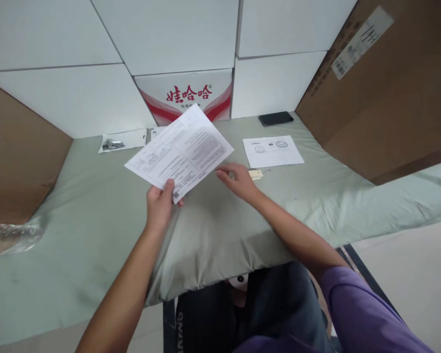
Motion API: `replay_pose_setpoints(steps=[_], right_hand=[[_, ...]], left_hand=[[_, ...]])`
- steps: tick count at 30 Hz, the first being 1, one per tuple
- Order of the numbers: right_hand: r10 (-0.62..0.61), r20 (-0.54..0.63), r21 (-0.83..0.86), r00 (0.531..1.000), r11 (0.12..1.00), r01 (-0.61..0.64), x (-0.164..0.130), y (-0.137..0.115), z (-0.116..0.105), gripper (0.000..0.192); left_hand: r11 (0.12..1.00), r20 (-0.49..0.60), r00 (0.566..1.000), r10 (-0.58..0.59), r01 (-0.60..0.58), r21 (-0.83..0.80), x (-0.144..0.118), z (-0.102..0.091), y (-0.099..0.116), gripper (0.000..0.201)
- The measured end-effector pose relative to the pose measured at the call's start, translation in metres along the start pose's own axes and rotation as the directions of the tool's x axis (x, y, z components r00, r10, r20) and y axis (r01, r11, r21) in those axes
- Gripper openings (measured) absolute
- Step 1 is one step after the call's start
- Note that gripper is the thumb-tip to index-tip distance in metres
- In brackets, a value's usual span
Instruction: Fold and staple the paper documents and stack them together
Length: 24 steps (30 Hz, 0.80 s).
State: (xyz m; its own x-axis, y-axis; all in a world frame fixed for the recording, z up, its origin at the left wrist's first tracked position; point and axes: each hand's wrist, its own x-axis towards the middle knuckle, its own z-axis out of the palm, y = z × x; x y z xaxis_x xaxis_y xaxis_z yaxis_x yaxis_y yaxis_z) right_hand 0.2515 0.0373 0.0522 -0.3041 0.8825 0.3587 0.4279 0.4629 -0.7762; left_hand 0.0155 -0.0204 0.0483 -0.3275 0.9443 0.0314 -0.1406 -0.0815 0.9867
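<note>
Printed sheet (180,152): I am holding it raised above the green-covered table (95,230), pinching its near corner between thumb and fingers of my left hand (159,203). Its long axis is running from near left to far right, tilting away from me. My right hand (238,179) is resting open and empty on the cloth, just right of the sheet's lower edge, fingers pointing toward it. A small tag (256,174) is lying just beside that hand; a second paper (272,151) lies beyond.
</note>
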Motion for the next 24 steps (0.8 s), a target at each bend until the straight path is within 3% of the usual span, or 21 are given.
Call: replay_pose_setpoints(steps=[4, 7, 10, 12, 16, 20, 24], right_hand=[[0.197, -0.03, 0.372, 0.98, 0.912, -0.172, -0.007, -0.011, 0.019, 0.057], [0.24, -0.027, 0.492, 0.97, 0.848, -0.196, -0.005, -0.01, 0.017, 0.056], [0.215, 0.037, 0.458, 0.976, 0.864, -0.208, -0.001, -0.012, 0.002, 0.051], [0.177, 0.149, 0.388, 0.973, 0.895, -0.222, 0.001, -0.016, -0.012, 0.043], [0.138, 0.366, 0.235, 0.92, 0.943, -0.235, 0.0, -0.027, -0.036, 0.029], [0.133, 0.404, 0.245, 0.905, 0.937, -0.248, -0.014, -0.03, -0.057, 0.029], [0.177, 0.34, 0.443, 0.923, 0.836, -0.324, -0.053, -0.02, -0.077, 0.033]], left_hand=[[0.998, 0.147, 0.987, -0.066, 0.065, 0.017, -0.018, 0.015, -0.012, 0.048], [0.996, 0.19, 0.978, -0.092, 0.088, 0.033, -0.02, 0.014, -0.016, 0.06], [0.997, 0.106, 0.994, -0.009, 0.017, -0.076, -0.009, 0.0, -0.009, 0.053], [0.991, 0.076, 0.997, 0.033, -0.023, -0.132, 0.0, -0.012, 0.0, 0.047], [0.999, 0.205, 0.978, -0.035, 0.036, 0.001, 0.008, -0.022, 0.014, 0.047], [0.989, 0.182, 0.976, -0.118, 0.1, 0.109, -0.002, -0.001, 0.01, 0.049], [0.995, 0.071, 0.992, -0.1, 0.101, -0.015, -0.014, 0.035, 0.004, 0.048]])
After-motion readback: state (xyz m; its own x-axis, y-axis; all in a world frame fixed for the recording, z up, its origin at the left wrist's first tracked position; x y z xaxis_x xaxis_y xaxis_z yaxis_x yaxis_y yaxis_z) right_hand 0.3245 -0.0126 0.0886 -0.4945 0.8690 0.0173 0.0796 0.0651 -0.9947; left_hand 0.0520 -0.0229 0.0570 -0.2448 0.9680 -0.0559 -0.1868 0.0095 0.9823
